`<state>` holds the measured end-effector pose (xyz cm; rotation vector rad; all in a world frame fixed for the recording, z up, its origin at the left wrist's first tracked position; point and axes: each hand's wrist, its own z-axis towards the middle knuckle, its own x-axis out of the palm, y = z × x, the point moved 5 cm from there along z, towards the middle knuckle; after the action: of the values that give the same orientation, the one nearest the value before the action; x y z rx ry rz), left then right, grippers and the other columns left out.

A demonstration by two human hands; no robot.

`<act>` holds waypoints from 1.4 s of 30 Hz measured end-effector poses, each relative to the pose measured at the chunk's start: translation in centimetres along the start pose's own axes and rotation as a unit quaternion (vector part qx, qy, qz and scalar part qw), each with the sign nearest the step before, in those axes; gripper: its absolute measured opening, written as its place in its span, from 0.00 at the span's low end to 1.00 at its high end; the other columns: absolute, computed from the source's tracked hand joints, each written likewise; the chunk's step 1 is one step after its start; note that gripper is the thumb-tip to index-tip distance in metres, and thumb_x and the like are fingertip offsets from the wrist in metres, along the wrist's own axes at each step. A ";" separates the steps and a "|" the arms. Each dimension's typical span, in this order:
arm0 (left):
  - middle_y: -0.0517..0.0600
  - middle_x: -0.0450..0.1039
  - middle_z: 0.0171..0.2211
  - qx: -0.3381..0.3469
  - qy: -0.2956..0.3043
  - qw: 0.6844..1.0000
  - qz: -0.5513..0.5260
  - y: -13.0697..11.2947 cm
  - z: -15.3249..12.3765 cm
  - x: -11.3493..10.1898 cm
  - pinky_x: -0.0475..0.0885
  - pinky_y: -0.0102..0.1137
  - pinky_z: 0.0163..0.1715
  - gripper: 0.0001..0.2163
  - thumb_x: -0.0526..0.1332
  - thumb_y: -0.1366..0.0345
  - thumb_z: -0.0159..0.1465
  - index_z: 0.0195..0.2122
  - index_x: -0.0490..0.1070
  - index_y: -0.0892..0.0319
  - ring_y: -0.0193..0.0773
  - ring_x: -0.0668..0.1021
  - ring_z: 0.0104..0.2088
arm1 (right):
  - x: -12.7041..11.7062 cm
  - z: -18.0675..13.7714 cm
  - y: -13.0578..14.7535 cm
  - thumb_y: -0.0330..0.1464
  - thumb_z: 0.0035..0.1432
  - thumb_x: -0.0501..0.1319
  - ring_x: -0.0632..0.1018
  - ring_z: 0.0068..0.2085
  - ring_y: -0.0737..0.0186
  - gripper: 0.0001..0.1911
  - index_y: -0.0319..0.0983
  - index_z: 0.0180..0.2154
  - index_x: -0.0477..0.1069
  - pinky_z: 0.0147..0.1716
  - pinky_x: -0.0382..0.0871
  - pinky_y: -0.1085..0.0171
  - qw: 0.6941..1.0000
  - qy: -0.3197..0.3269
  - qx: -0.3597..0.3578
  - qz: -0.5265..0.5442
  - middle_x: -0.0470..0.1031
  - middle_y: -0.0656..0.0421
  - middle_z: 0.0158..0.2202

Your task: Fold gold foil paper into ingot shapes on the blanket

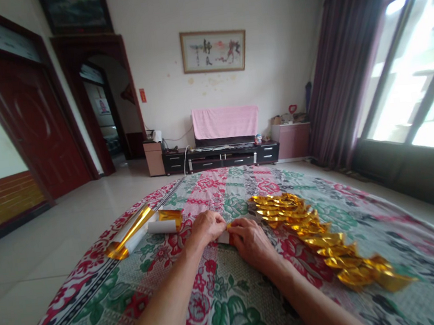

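Note:
Both of my hands are over the middle of the flowered tablecloth [237, 323], bent close together around a small piece of gold foil paper [225, 238]. Its white back and a bit of gold show between the hands. The fingers of my left hand [208, 228] are pinched at its upper left. My right hand [252, 241] grips it from the right, with the thumb and fingers curled in. Much of the paper is hidden by the fingers. To the right lie rows of folded gold paper ingots [331, 240], several of them touching one another.
At the left of the table lie a curled stack of gold foil sheets [133, 233] and a smaller curled sheet [163, 226] with its white back showing. Beyond the table stand a low black cabinet [177, 162] and a television under a pink cloth [226, 122]. Purple curtains [342, 73] hang right.

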<state>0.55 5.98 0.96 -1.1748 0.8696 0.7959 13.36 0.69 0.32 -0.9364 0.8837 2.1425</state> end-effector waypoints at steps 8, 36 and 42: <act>0.46 0.77 0.26 -0.028 0.033 0.998 -0.041 1.2 0.9 0.7 0.66 0.23 0.26 0.10 0.59 0.64 0.48 0.29 0.78 0.54 0.34 0.75 0.28 | -0.2 0.0 0.1 0.28 0.56 0.51 0.70 0.40 0.64 0.13 0.42 0.33 0.75 0.43 0.59 0.66 1.000 0.005 0.007 -0.001 0.72 0.58 0.39; 0.46 0.76 0.25 -0.056 0.046 0.997 -0.027 1.1 0.4 0.0 0.62 0.24 0.23 0.10 0.59 0.64 0.48 0.30 0.77 0.56 0.33 0.74 0.26 | -0.1 -0.1 0.0 0.29 0.57 0.51 0.70 0.41 0.63 0.13 0.43 0.35 0.75 0.43 0.59 0.66 1.000 -0.001 0.013 -0.009 0.72 0.58 0.39; 0.52 0.76 0.30 -0.085 -0.057 0.994 0.050 -0.1 -0.2 -0.3 0.65 0.27 0.32 0.15 0.59 0.51 0.51 0.30 0.75 0.56 0.38 0.75 0.33 | -0.1 -0.1 0.0 0.29 0.57 0.51 0.70 0.41 0.63 0.13 0.42 0.34 0.75 0.43 0.59 0.66 1.000 -0.006 0.012 -0.002 0.72 0.58 0.39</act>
<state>0.45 5.76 1.28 -1.2281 0.7823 1.0252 13.46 0.54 0.34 -0.9116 0.8979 2.1282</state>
